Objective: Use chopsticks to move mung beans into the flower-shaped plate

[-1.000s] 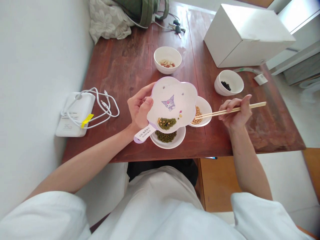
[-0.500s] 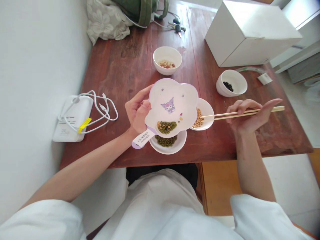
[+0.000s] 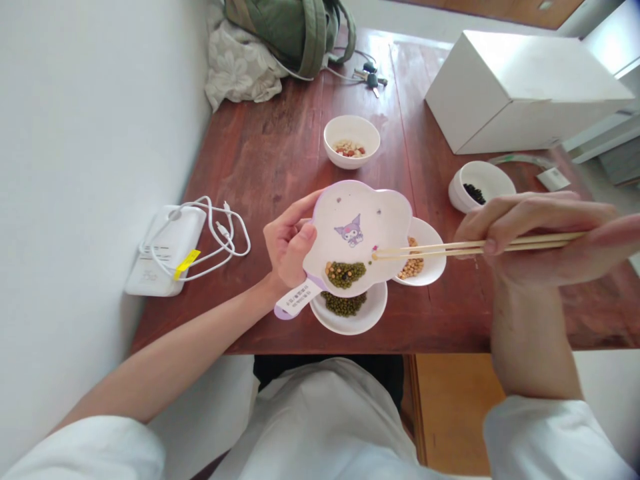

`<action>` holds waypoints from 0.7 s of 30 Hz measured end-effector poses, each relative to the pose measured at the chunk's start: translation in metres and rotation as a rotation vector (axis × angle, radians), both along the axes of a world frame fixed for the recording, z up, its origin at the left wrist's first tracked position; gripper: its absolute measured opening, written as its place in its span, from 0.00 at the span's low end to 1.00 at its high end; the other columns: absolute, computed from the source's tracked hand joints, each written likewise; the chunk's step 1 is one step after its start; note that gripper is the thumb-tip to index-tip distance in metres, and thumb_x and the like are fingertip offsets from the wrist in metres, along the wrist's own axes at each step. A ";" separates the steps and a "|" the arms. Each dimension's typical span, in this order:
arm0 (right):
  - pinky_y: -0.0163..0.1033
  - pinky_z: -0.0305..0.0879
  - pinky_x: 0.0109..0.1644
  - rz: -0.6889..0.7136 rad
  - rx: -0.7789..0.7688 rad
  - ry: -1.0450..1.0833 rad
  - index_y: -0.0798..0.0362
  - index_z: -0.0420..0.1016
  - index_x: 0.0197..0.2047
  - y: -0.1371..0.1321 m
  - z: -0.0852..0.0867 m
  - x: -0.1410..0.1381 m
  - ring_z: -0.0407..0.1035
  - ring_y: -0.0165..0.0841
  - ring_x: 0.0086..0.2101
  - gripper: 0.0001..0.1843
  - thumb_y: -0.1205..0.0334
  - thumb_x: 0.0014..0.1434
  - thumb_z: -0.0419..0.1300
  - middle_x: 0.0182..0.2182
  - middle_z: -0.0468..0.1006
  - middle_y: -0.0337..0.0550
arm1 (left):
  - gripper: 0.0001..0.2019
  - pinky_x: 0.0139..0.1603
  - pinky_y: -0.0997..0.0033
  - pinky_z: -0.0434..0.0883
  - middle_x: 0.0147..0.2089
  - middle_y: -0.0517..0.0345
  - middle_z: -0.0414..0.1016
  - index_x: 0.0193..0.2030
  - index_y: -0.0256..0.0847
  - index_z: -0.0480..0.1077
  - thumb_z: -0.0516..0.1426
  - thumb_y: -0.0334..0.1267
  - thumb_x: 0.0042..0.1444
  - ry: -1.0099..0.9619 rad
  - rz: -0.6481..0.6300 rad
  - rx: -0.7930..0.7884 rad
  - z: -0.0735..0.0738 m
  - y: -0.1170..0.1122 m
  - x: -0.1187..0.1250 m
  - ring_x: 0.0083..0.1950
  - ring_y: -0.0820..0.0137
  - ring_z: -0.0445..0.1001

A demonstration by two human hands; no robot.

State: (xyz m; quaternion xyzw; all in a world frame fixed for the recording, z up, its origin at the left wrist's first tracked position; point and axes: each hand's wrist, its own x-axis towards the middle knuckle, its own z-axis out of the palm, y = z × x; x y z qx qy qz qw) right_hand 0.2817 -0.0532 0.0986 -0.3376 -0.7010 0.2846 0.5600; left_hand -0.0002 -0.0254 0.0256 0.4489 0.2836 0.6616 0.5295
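My left hand (image 3: 293, 243) grips a flower-shaped white plate (image 3: 320, 220) with a lilac rim, a cartoon figure and a labelled handle, holding it tilted above the table. A heap of green beans (image 3: 345, 273) mixed with a few tan and dark ones lies at its lower edge. In my right hand (image 3: 540, 230) is a pair of chopsticks (image 3: 450, 249), their tips over the plate's right part. Partly hidden under the plate are a bowl of green beans (image 3: 367, 319) and a bowl of tan beans (image 3: 433, 257).
Farther back stand a bowl with nuts (image 3: 351, 130) and a bowl with black beans (image 3: 493, 180). A white box (image 3: 520, 93) fills the far right. At left lies a white power bank (image 3: 165, 240) with a cable. Keys (image 3: 371, 77) and a green bag (image 3: 280, 30) are at the back.
My right hand has come up closer to the camera, and the chopstick tips have moved left from the tan beans' bowl to over the plate. The whole view has shifted slightly.
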 end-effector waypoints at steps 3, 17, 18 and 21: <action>0.42 0.60 0.26 0.007 -0.102 0.020 0.55 0.74 0.21 -0.004 -0.004 -0.002 0.71 0.41 0.26 0.47 0.23 0.68 0.43 0.21 0.70 0.53 | 0.23 0.20 0.78 0.59 0.24 0.57 0.75 0.49 0.38 0.85 0.68 0.56 0.57 0.002 -0.006 0.000 0.003 -0.001 0.000 0.20 0.79 0.63; 0.40 0.64 0.28 0.055 0.145 -0.117 0.56 0.74 0.27 -0.024 -0.017 -0.010 0.75 0.38 0.28 0.44 0.30 0.74 0.39 0.23 0.73 0.47 | 0.22 0.18 0.76 0.58 0.22 0.59 0.71 0.47 0.44 0.87 0.71 0.56 0.52 0.044 0.113 -0.060 0.006 -0.004 0.003 0.22 0.74 0.64; 0.40 0.66 0.29 0.064 0.155 -0.116 0.56 0.75 0.28 -0.025 -0.019 -0.010 0.76 0.37 0.28 0.44 0.31 0.75 0.38 0.23 0.73 0.47 | 0.22 0.18 0.76 0.57 0.22 0.58 0.71 0.47 0.44 0.87 0.71 0.57 0.52 0.049 0.122 -0.058 0.006 -0.003 0.003 0.22 0.74 0.64; 0.41 0.68 0.29 0.083 0.159 -0.122 0.56 0.76 0.30 -0.024 -0.021 -0.009 0.76 0.38 0.27 0.44 0.31 0.75 0.35 0.23 0.74 0.47 | 0.23 0.18 0.76 0.55 0.20 0.59 0.69 0.47 0.43 0.87 0.70 0.58 0.53 0.045 0.140 -0.031 0.005 -0.002 0.004 0.21 0.76 0.61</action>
